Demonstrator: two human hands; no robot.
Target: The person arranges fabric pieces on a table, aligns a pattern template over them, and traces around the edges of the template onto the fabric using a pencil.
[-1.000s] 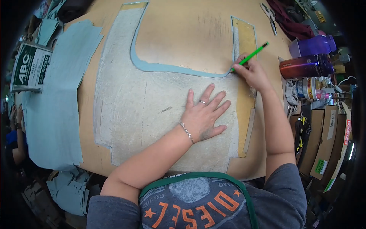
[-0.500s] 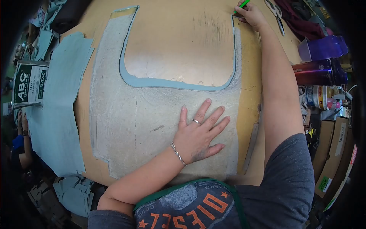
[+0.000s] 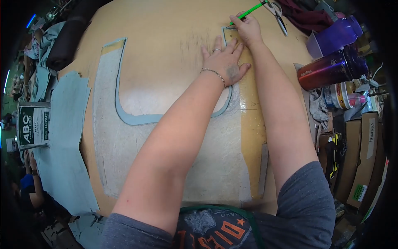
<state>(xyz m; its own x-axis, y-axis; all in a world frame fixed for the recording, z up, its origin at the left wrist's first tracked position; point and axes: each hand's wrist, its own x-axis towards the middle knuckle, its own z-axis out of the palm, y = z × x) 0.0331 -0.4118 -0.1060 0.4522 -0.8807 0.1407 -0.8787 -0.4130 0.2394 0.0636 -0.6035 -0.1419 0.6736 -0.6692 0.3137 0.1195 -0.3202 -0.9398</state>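
A large U-shaped template (image 3: 137, 162), grey with yellowish strips, lies flat on the tabletop. Light blue sheet material (image 3: 139, 120) shows as a band along its inner cut-out edge. My left hand (image 3: 226, 62) rests palm down with fingers spread, over the upper right arm of the template. Just above it, my right hand (image 3: 248, 31) pinches a slim green pen (image 3: 248, 13), slanted with its lower end at that arm's top edge. My left forearm crosses over the cut-out and hides part of its lower edge.
Scissors (image 3: 278, 18) lie at the top right, near a purple container (image 3: 338, 35) and a red-purple bottle (image 3: 319, 72). At left are an ABC can (image 3: 33, 124), a blue sheet (image 3: 62, 141) and a dark roll (image 3: 68, 45). Another person's arm (image 3: 37, 182) shows lower left.
My left hand has moved up from the template's middle to its upper right arm. My right hand, still holding the green pen, appears lower and further left as the whole view has shifted.
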